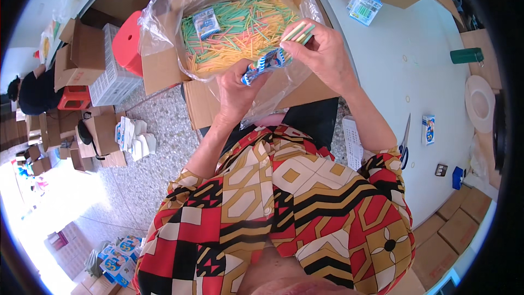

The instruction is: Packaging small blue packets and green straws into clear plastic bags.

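L hand [240, 90], 11 o'c & close to ctr of view: fingers closed round small blue-and-white striped plastic packet [266, 64], held tilted, its upper end toward 1. Can't tell if packet's mouth is open. R hand [322, 57], 1 o'c: pinching small bundle of thin pale green, pink & cream sticks [297, 33] btwn thumb & fingers, just above packet's upper end.

Both hands at near edge of big brown cardboard box [158, 68], 12 o'c, lined w/ clear crinkled plastic sheet [164, 8]. Inside: heap of loose green, yellow, orange & pink sticks [234, 38]; flat blue-and-white rectangular packet [206, 23] lies on top, 11 o'c.

Pale grey flat tabletop [379, 54] runs 1 to 4 o'c. On it: blue-and-white packet group [364, 4] at 1; dark green cylinder [466, 55] btwn 2 & 3; blue-handled metal scissors [404, 155] & small white-and-blue upright-printed pack [428, 130] approx 3.

Red plastic stool [128, 43] at 10, beside white slatted plastic crate [112, 84]. Person in dark clothes [38, 90], btwn 9 & 10, well apart.
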The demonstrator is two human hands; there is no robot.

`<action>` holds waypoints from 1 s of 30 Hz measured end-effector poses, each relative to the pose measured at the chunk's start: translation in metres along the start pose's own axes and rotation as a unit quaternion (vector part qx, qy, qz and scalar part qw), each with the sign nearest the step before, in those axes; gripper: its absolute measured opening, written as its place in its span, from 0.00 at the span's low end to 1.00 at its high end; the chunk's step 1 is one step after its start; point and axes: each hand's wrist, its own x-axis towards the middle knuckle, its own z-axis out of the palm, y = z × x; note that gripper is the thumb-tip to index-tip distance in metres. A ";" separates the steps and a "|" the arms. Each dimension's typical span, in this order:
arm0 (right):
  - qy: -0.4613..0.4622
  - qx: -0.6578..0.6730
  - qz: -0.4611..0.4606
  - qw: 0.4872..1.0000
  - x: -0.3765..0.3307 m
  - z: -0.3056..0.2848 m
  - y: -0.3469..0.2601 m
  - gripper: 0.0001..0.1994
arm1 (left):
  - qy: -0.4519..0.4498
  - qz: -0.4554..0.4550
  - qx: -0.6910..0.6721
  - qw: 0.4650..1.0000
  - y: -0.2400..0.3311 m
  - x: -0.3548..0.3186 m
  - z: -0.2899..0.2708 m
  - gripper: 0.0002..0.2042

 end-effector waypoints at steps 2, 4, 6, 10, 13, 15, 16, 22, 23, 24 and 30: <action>-0.037 -0.024 0.018 0.999 0.003 -0.003 -0.001 0.05 | -0.001 0.017 0.034 0.999 -0.003 0.001 0.000 0.09; -0.037 -0.016 0.022 0.999 0.004 0.001 0.003 0.05 | 0.000 0.005 -0.011 1.000 -0.007 0.003 0.000 0.09; -0.039 -0.008 0.027 0.999 0.005 0.005 0.003 0.05 | 0.003 -0.017 -0.036 0.999 -0.009 0.004 0.002 0.09; -0.044 -0.012 -0.040 0.998 0.012 0.007 0.001 0.08 | -0.018 -0.068 -0.128 0.989 -0.010 0.010 0.002 0.10; -0.081 -0.009 -0.026 0.996 0.022 0.003 -0.001 0.11 | -0.014 -0.072 -0.138 0.988 -0.010 0.015 0.004 0.11; -0.103 0.004 -0.011 0.995 0.031 0.002 -0.003 0.12 | -0.012 -0.081 -0.143 0.986 -0.011 0.021 0.003 0.11; -0.104 -0.006 -0.013 0.995 0.035 0.002 -0.004 0.12 | -0.014 -0.089 -0.149 0.985 -0.012 0.023 0.003 0.11; -0.082 -0.001 -0.057 0.995 0.045 0.006 -0.006 0.09 | -0.002 -0.071 -0.209 0.975 -0.017 0.031 0.003 0.10; -0.074 0.006 -0.067 0.995 0.046 0.007 -0.006 0.08 | 0.001 -0.071 -0.210 0.975 -0.018 0.032 0.002 0.10; -0.076 0.005 -0.067 0.995 0.047 0.007 -0.007 0.08 | 0.002 -0.071 -0.210 0.975 -0.019 0.032 0.000 0.10; -0.063 -0.023 -0.069 0.995 0.046 0.008 -0.012 0.05 | 0.008 -0.078 -0.224 0.971 -0.024 0.032 -0.002 0.10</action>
